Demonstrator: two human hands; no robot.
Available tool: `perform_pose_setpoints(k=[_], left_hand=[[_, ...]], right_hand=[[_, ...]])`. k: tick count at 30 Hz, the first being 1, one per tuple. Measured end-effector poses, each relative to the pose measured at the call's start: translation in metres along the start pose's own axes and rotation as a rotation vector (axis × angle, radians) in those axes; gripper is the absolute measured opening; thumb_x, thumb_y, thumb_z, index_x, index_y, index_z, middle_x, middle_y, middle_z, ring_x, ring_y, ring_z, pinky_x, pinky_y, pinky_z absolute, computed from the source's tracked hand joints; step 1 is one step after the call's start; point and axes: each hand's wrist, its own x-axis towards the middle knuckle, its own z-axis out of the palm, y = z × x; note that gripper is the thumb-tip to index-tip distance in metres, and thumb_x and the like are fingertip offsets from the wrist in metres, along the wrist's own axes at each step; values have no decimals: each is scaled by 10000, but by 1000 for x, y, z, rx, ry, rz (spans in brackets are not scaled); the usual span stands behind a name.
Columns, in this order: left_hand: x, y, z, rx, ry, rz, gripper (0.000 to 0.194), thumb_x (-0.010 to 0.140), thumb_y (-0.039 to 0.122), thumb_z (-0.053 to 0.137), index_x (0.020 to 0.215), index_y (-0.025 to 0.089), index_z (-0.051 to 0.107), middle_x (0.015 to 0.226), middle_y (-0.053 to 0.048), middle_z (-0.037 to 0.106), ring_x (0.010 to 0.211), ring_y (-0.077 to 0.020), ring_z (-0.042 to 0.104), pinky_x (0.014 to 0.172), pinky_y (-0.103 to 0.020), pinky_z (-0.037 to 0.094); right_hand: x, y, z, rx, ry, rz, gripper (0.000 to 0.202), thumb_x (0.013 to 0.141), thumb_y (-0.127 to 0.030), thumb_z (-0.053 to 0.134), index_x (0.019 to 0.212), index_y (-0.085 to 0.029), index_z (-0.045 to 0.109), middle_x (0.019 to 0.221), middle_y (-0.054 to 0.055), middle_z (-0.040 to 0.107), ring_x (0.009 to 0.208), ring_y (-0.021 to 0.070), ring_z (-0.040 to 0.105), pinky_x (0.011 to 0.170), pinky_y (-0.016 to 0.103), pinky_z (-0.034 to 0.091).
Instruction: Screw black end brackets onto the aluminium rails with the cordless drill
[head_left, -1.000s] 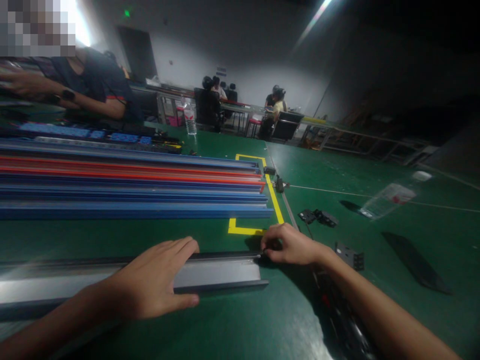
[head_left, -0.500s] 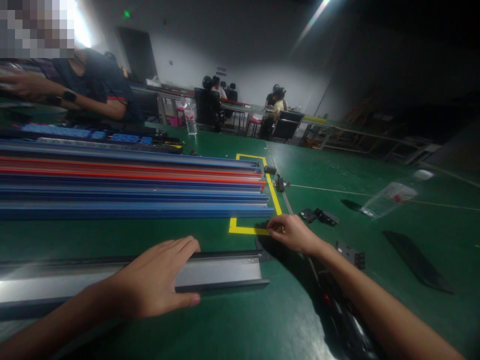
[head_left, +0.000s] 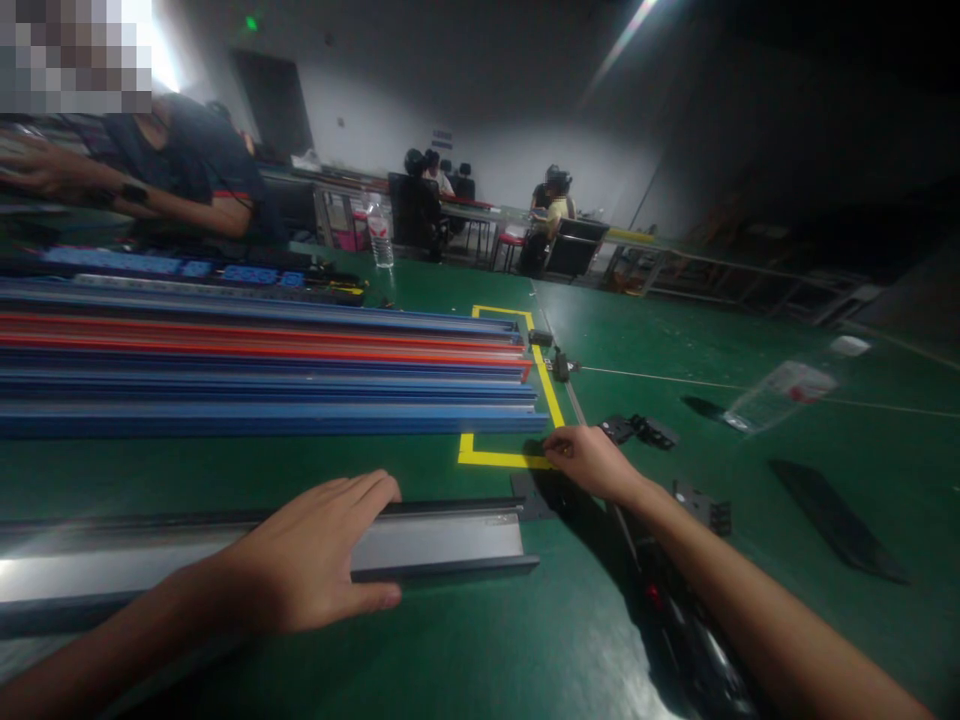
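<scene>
Head | long silver-and-black metal channel (head_left: 442, 538), laid on green counter (head_left: 465, 645), 7 o'clock | spanned by left hand (head_left: 315, 560), spread wide; should be steadied evenly against slipping | right hand (head_left: 589, 460), 4 o'clock, narrowly pinched; contents cannot be told | flat dark-grey plate (head_left: 535, 498), set by channel's end, 5 o'clock

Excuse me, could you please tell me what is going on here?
The person's left hand lies spread across a grey metal channel. The right hand is curled by the yellow tape outline; whether it holds anything is unclear. A small dark plate sits at the channel's right end, and blue and red profiles lie beyond.
</scene>
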Motion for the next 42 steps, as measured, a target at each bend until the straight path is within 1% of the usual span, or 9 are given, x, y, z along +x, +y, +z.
perform_pose_setpoints(k=[10,14,17,21,30,33,37,39,42], left_hand=[[-1,-5,3,-6,35,21,637,788,651,651,1237,203,588,1209,-120,640,1097,-319,610,957,-439,452],[-1,-4,1,-21,31,28,623,791,655,650,1222,209,590,1196,-119,641,1081,-318,613,946,-439,456],[0,-2,0,-12,14,17,633,787,653,655,1226,203,578,1203,-123,634,1084,-325,608,931,-442,457],[1,0,-1,3,6,7,601,787,631,663,1198,200,581,1162,-114,642,1049,-315,612,909,-435,457],[0,-4,1,-16,50,33,610,775,649,660,1188,203,599,1155,-107,653,1035,-307,624,884,-410,463],[0,-2,1,-5,43,20,615,772,652,657,1187,203,600,1160,-110,654,1034,-313,626,881,-413,464],[0,-1,-1,11,20,15,599,785,632,656,1196,203,586,1175,-116,645,1063,-318,617,908,-424,456],[0,0,-1,7,17,18,602,786,635,656,1203,207,583,1187,-116,642,1072,-319,615,910,-423,456],[0,0,-1,-11,14,11,593,782,630,661,1193,210,590,1170,-107,646,1058,-315,617,906,-422,457]], right_hand=[[-2,-6,-5,-69,18,20,250,911,-310,551,856,-195,766,811,52,767,685,170,673,567,263,388],[-6,-12,-8,-142,-3,32,345,883,-447,588,680,-195,709,625,41,678,549,151,574,504,275,296],[-8,-16,-8,-176,-67,3,276,822,-372,641,608,-200,667,562,14,610,508,127,504,504,278,259],[-9,-15,-11,-181,-142,-19,204,798,-315,636,635,-200,679,583,5,597,525,121,482,513,277,261],[-7,-8,-25,-99,-368,-30,310,862,-387,603,661,-180,716,573,-10,576,517,113,468,497,266,300],[-6,-5,-25,-102,-399,5,290,858,-369,609,676,-176,725,591,-2,603,530,120,504,498,257,317],[-7,1,-24,-165,-406,69,137,756,-175,637,656,-168,730,613,32,656,531,138,552,502,254,333],[-8,4,-22,-197,-406,86,140,712,-113,624,638,-167,730,611,48,669,525,148,572,507,258,342],[-8,8,-18,-232,-393,84,151,728,-144,628,614,-169,723,617,69,678,517,162,583,508,270,347]])
